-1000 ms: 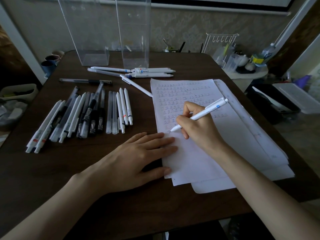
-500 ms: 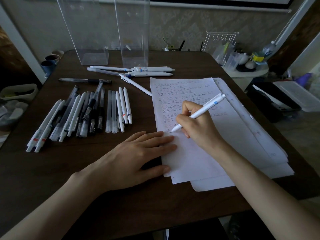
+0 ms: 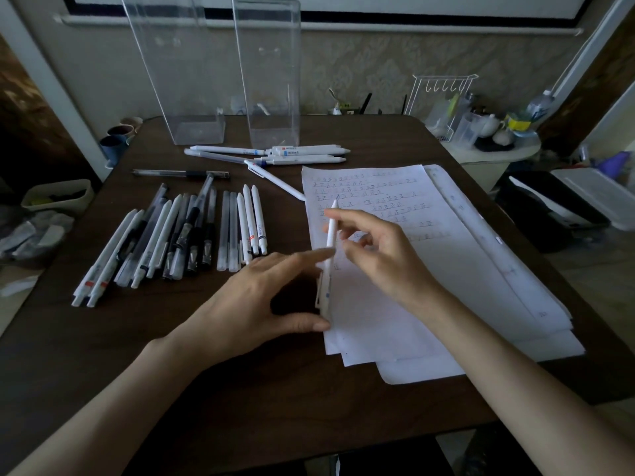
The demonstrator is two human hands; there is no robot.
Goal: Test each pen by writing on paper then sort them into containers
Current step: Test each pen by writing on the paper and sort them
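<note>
A white pen (image 3: 329,259) stands nearly upright in the middle of the frame, caught between the person's two hands over the left edge of the paper (image 3: 395,269). Its long axis runs almost straight up and down the picture, tip toward the top, clip end low by the left thumb. The right hand (image 3: 385,249) comes in from the lower right, and its fingers (image 3: 347,214) pinch the upper barrel lightly, the rest of them curled loose. The left hand (image 3: 271,304) reaches from the lower left with its fingers spread in a wide half-open cradle — forefinger against the barrel, thumb near the bottom end — though motion blur leaves me unable to say how firmly it grips. I judge the writing test on this pen finished and the sorting move next. The two clear containers (image 3: 268,97) stand tall at the upper centre of the frame, at the far edge of the counter (image 3: 240,389), well apart from the hands and straight above the pen's tip. A few white pens (image 3: 302,154) lie sideways just in front of them. The big row of untested pens (image 3: 192,235) lies fanned at centre left, nearer the left hand. Either hand could carry the pen — the right already holds the end that points toward the containers.
</note>
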